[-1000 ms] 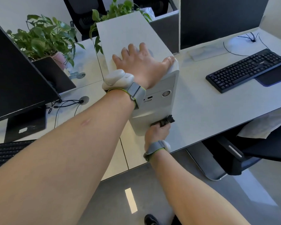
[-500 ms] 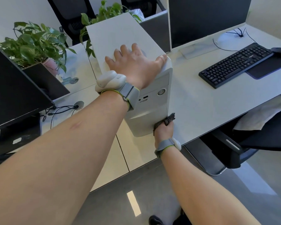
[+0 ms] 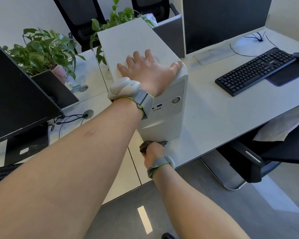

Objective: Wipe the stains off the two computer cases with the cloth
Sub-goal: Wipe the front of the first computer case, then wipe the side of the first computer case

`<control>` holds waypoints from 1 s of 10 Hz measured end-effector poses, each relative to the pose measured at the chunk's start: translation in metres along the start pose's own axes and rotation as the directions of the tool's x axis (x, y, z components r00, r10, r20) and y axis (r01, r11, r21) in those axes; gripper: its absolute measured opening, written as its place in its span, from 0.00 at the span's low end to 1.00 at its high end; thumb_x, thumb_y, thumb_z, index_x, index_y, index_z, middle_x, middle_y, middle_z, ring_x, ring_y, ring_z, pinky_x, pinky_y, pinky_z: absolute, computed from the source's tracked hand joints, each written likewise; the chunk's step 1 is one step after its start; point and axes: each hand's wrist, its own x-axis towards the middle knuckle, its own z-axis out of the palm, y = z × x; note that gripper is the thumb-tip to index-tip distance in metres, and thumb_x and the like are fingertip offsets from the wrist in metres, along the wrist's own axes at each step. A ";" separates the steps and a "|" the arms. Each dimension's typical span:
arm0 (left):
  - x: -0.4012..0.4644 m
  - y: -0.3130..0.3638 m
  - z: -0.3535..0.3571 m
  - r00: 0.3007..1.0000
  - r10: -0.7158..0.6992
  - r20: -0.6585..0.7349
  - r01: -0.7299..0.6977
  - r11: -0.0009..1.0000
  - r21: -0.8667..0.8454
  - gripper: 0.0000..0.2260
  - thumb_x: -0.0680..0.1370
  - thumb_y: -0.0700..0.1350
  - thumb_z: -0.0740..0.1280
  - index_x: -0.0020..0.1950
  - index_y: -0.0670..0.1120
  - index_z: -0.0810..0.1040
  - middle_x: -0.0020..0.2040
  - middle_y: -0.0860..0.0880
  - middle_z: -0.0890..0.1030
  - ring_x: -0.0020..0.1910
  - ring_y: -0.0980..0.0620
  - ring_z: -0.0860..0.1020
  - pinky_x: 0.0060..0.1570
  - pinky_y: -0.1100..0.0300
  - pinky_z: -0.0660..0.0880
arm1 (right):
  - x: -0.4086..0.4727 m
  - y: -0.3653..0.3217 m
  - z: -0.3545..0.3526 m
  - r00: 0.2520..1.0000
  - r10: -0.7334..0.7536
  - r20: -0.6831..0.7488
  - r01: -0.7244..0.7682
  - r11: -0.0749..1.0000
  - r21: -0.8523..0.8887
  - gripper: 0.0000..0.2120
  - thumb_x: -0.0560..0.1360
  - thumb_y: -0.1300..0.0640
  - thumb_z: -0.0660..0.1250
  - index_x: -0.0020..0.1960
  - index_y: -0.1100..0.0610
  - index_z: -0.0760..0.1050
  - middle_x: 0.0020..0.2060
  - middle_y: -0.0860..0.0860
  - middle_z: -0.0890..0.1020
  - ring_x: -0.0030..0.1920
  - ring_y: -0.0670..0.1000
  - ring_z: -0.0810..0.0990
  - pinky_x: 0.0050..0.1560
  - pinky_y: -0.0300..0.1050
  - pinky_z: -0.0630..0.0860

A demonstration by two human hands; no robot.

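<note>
R hand (image 3: 152, 150) w/ cloth (image 3: 145, 145) now left along case (image 3: 162, 118) base

Your desk (image 3: 214, 118) is a pale top with a seam running front to back, and the white computer case (image 3: 162, 118) stands upright on it close to the front edge, just right of that seam. Toward the right edge you have a black keyboard (image 3: 254, 71) beside a dark mouse pad (image 3: 286, 75), with a monitor (image 3: 223, 23) standing behind them. At the left edge stand another monitor (image 3: 16, 94) and a second keyboard (image 3: 2, 173), with potted plants (image 3: 45, 50) toward the back.
</note>
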 end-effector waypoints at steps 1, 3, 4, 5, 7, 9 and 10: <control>0.000 -0.001 -0.001 1.000 0.002 0.014 -0.002 1.000 -0.007 0.40 0.72 0.78 0.49 0.70 0.49 0.69 0.70 0.44 0.71 0.72 0.40 0.66 0.70 0.39 0.58 | 0.001 -0.012 0.003 0.995 0.077 0.055 -0.085 0.984 0.158 0.18 0.83 0.67 0.50 0.70 0.65 0.69 0.64 0.64 0.78 0.57 0.59 0.77 0.44 0.46 0.78; 0.000 -0.002 -0.002 1.000 0.003 0.022 -0.003 1.000 -0.001 0.42 0.72 0.78 0.47 0.69 0.48 0.70 0.69 0.43 0.71 0.71 0.40 0.66 0.72 0.37 0.57 | -0.039 -0.066 -0.016 0.991 -0.120 0.066 0.109 0.983 0.146 0.10 0.82 0.64 0.56 0.42 0.58 0.66 0.38 0.55 0.70 0.33 0.51 0.72 0.33 0.43 0.75; -0.001 -0.001 -0.001 1.000 0.008 0.026 -0.008 1.000 0.007 0.43 0.70 0.79 0.46 0.68 0.48 0.71 0.67 0.43 0.72 0.70 0.40 0.67 0.70 0.37 0.58 | -0.057 -0.105 -0.020 0.987 -0.160 0.020 0.152 0.964 0.220 0.18 0.86 0.50 0.55 0.41 0.56 0.69 0.32 0.53 0.72 0.28 0.52 0.70 0.24 0.39 0.70; -0.001 -0.002 -0.001 1.000 0.008 0.027 -0.009 1.000 0.012 0.42 0.70 0.78 0.46 0.67 0.48 0.72 0.66 0.44 0.72 0.68 0.40 0.67 0.68 0.38 0.59 | -0.072 -0.138 -0.022 0.982 -0.186 0.038 0.167 0.943 0.288 0.14 0.86 0.53 0.55 0.45 0.55 0.73 0.31 0.52 0.76 0.24 0.50 0.70 0.20 0.35 0.66; -0.002 -0.002 -0.003 1.000 0.020 0.019 -0.020 1.000 0.020 0.43 0.71 0.78 0.45 0.68 0.48 0.72 0.67 0.43 0.72 0.70 0.40 0.66 0.68 0.38 0.59 | -0.134 -0.189 -0.024 0.896 -0.407 0.178 0.412 0.911 0.013 0.09 0.84 0.64 0.57 0.59 0.54 0.73 0.37 0.53 0.79 0.31 0.49 0.75 0.28 0.40 0.70; 0.000 -0.004 -0.006 0.999 0.009 0.050 -0.008 1.000 -0.024 0.38 0.76 0.73 0.45 0.73 0.48 0.69 0.74 0.43 0.69 0.75 0.42 0.62 0.72 0.39 0.58 | -0.174 -0.224 -0.009 0.667 -0.648 0.368 0.733 0.481 -0.481 0.06 0.79 0.61 0.58 0.47 0.57 0.73 0.39 0.52 0.77 0.42 0.55 0.76 0.41 0.47 0.74; 0.003 -0.007 -0.012 0.997 -0.057 0.049 0.064 0.982 -0.175 0.34 0.78 0.70 0.46 0.70 0.48 0.72 0.73 0.45 0.71 0.74 0.43 0.65 0.72 0.40 0.59 | -0.174 -0.233 0.006 0.456 -0.704 0.544 0.684 -0.114 -0.720 0.09 0.77 0.54 0.58 0.54 0.55 0.72 0.49 0.54 0.77 0.51 0.59 0.75 0.53 0.54 0.74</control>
